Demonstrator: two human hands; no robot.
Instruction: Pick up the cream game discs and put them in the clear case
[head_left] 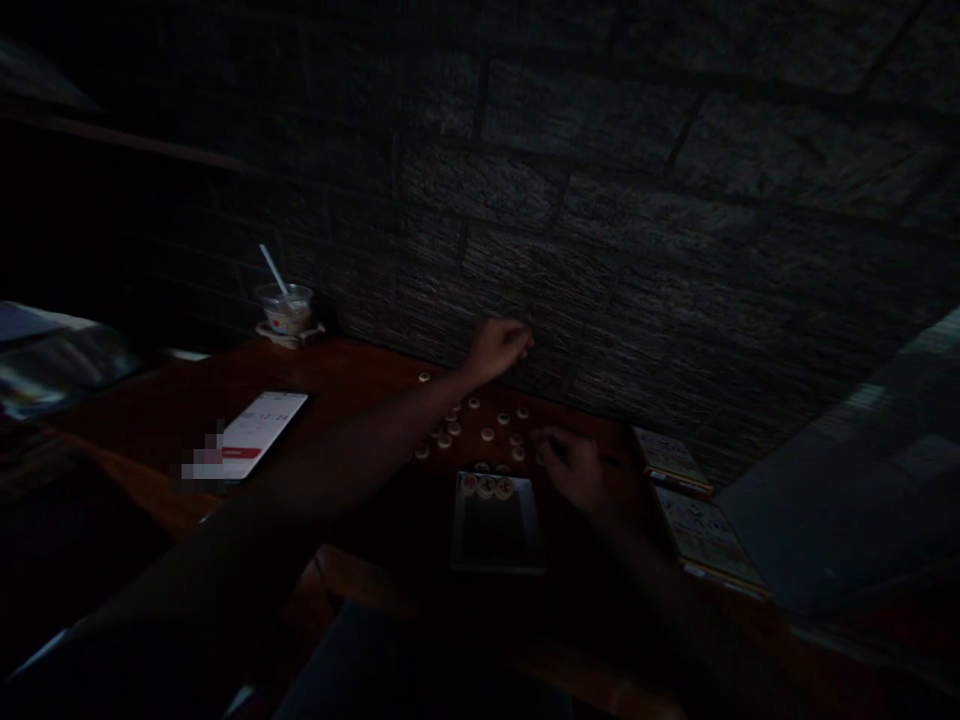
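Observation:
Round, pale Chinese chess pieces (487,434) lie scattered on the dark wooden table. In front of them is a shallow open box (495,530), with three lettered pieces (487,486) in a row along its far end. My left hand (499,345) is raised over the table's far side by the wall, its fingers curled; whatever they hold is hidden. My right hand (574,468) is low at the right of the loose pieces, thumb and fingers pinched together. A pale chess piece shows dimly at its fingertips.
On the left lie a lit phone (259,435) and a plastic cup with a straw (286,308) on a coaster. Two flat printed boxes (705,535) sit at the right edge. A stone-block wall (525,200) borders the table's back. The scene is very dark.

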